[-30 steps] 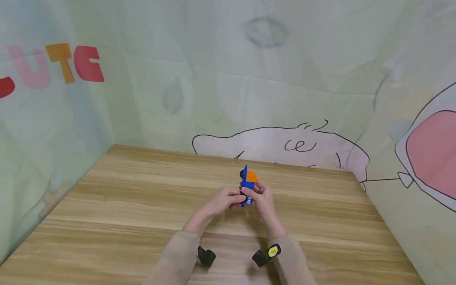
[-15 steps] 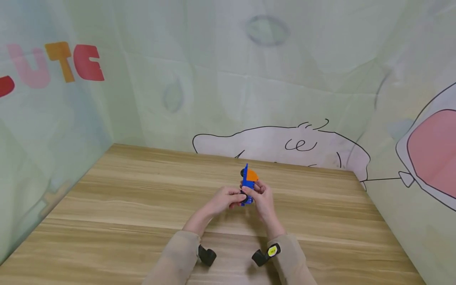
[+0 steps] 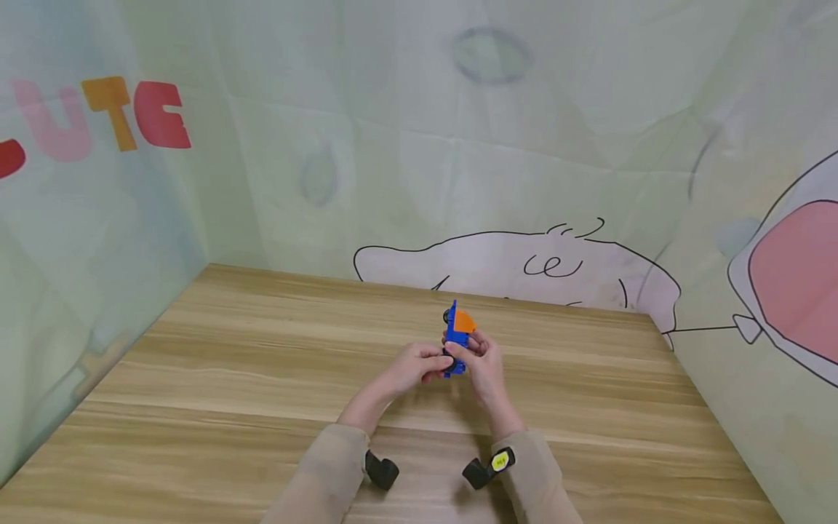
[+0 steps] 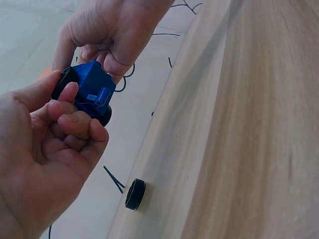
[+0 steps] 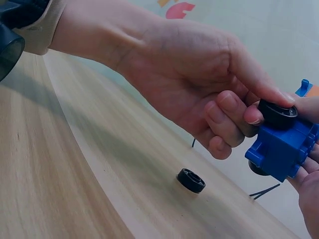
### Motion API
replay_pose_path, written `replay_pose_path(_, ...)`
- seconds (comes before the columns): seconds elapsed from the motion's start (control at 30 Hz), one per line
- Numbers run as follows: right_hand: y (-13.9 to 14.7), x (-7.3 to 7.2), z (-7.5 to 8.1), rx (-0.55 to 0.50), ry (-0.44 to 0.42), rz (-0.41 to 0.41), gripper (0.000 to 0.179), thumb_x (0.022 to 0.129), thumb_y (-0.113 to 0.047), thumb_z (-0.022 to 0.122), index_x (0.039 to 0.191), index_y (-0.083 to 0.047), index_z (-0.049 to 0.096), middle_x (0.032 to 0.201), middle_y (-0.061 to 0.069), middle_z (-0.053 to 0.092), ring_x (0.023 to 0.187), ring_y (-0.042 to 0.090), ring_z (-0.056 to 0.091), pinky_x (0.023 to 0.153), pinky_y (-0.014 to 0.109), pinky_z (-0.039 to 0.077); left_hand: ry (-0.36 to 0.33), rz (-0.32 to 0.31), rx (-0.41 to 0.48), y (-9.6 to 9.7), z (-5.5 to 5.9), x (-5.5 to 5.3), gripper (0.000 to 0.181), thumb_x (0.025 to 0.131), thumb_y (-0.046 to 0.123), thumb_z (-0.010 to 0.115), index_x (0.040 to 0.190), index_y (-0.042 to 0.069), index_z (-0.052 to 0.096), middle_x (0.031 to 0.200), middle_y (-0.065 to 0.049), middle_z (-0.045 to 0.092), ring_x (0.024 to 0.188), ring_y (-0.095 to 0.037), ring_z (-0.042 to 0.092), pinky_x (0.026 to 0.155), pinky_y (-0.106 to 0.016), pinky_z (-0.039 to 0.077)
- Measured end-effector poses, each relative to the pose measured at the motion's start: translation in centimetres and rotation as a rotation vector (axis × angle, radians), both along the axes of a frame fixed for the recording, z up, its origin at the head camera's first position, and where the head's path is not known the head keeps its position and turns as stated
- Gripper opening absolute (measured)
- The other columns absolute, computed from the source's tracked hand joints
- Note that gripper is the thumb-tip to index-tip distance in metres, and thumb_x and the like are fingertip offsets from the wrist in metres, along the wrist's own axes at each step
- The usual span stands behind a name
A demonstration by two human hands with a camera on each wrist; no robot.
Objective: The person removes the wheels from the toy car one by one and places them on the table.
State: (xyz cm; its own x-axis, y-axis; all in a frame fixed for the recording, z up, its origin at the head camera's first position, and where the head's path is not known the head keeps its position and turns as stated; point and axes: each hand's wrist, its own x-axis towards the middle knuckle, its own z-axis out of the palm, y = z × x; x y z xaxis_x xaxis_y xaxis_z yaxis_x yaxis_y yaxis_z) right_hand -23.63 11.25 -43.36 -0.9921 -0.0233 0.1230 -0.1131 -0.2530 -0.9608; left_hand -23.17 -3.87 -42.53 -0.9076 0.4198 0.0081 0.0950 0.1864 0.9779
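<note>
A small blue toy vehicle [image 3: 456, 338] with an orange part is held above the table, upended in the head view. My right hand [image 3: 483, 364] grips its body, thumb across the near side. My left hand [image 3: 414, 366] pinches a black wheel [image 5: 279, 113] against the vehicle's side between thumb and fingers. Another wheel [image 4: 106, 117] sits on the opposite side of the body in the left wrist view. A loose black wheel [image 5: 191, 180] lies on the table. Whether the pinched wheel is fully seated cannot be told.
The wood-grain table [image 3: 262, 378] runs back to a pale printed cloth backdrop [image 3: 393, 145]. Cloth also closes off the left and right sides. A black camera mount [image 3: 382, 470] is on the left sleeve, another mount [image 3: 481, 473] on the right.
Both hands stay close together around the toy vehicle. The vehicle has shifted very slightly up and to the right in the head view. Nothing has been let go.
</note>
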Motion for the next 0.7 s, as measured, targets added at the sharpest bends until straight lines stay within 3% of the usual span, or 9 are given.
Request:
replay_pose_path(0.13,0.1,0.0,0.0,0.076,0.017,-0.030,0.046,0.083,0.006,0.068,0.125,0.016,0.052,0.102,0.017,0.073,0.083,0.006,0.069,0.079,0.020,0.054,-0.023,0.012,0.031,0.0,-0.2,-0.1,0.031,0.099,0.015,0.054,0.079,-0.009,0.058,0.062,-0.001,0.048,0.054,-0.011,0.039,0.056,-0.023,0.032)
replay_pose_path(0.3,0.7,-0.2,0.1,0.178,0.033,-0.112,0.046,0.082,0.002,0.073,0.124,0.010,0.056,0.106,0.019,0.072,0.083,0.005,0.068,0.080,0.018,0.053,-0.032,-0.050,0.097,-0.2,-0.3,-0.2,0.036,0.100,0.014,0.049,0.083,-0.016,0.055,0.059,0.007,0.049,0.054,-0.007,0.041,0.056,-0.020,0.033)
replay_pose_path(0.53,1.1,-0.5,0.4,0.156,0.035,-0.099,0.043,0.085,0.003,0.070,0.125,0.010,0.055,0.118,0.031,0.064,0.088,0.009,0.070,0.084,0.021,0.054,0.116,-0.075,-0.003,-1.5,0.5,-0.2,0.034,0.100,0.014,0.053,0.084,-0.015,0.059,0.062,0.003,0.053,0.057,-0.011,0.046,0.056,-0.024,0.040)
replay_pose_path(0.7,1.2,-0.5,0.4,0.140,0.012,-0.096,0.043,0.085,0.003,0.070,0.125,0.008,0.056,0.120,0.032,0.063,0.095,0.018,0.071,0.086,0.021,0.054,0.178,-0.078,-0.053,-1.6,0.5,-0.2,0.031,0.096,0.017,0.061,0.080,-0.009,0.063,0.061,0.002,0.055,0.058,-0.019,0.049,0.055,-0.024,0.041)
